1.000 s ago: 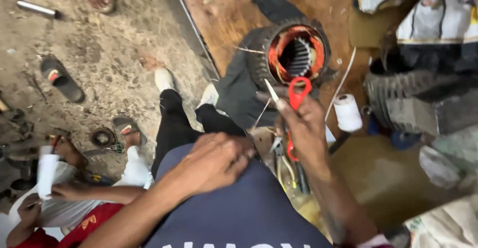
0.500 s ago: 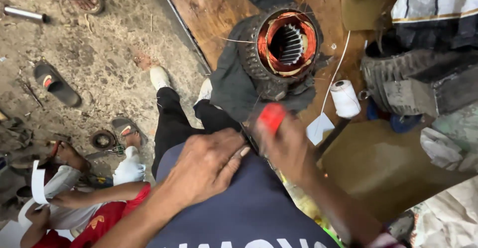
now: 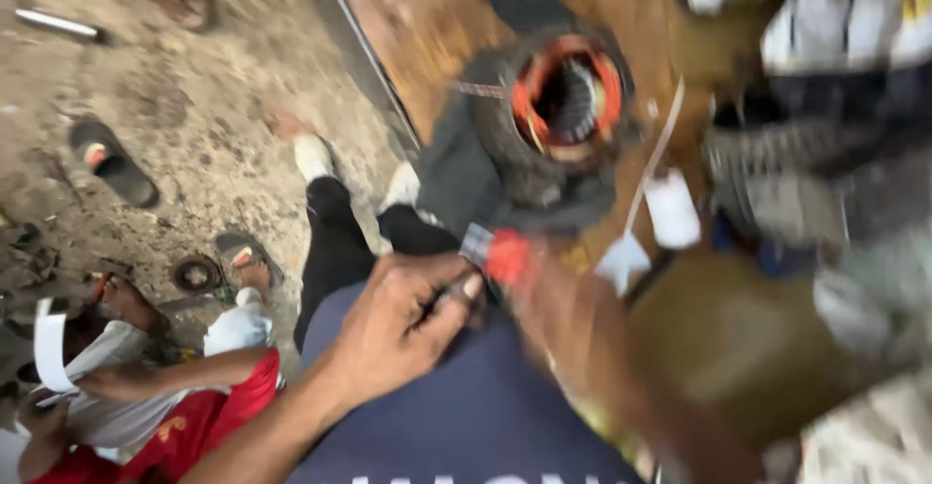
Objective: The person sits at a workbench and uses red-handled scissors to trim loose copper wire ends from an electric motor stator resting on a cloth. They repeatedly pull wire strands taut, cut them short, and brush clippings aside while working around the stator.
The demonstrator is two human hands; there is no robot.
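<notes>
My left hand [image 3: 403, 324] rests over my dark blue shirt, its fingertips pinched on a small thin piece that is too blurred to name. My right hand [image 3: 563, 324] is a motion-blurred shape just to the right of it, almost touching. It grips red-handled scissors [image 3: 505, 256], whose handle shows above my knuckles. Beyond both hands a motor stator [image 3: 568, 96] with orange-copper windings lies on a dark cloth on the brown floor. A white thread spool [image 3: 672, 207] stands right of it, with a thread running up from it.
A white paper scrap [image 3: 621, 261] lies below the spool. At lower left another person in a red shirt [image 3: 194, 421] holds a white strip [image 3: 49, 348]. A sandal [image 3: 112, 159] and a small ring-shaped part [image 3: 197, 273] lie on the concrete. Bundled bags fill the right.
My right hand has brought the scissors down from in front of the stator to beside my left hand. The left fingers have closed into a pinch. The view has become blurred.
</notes>
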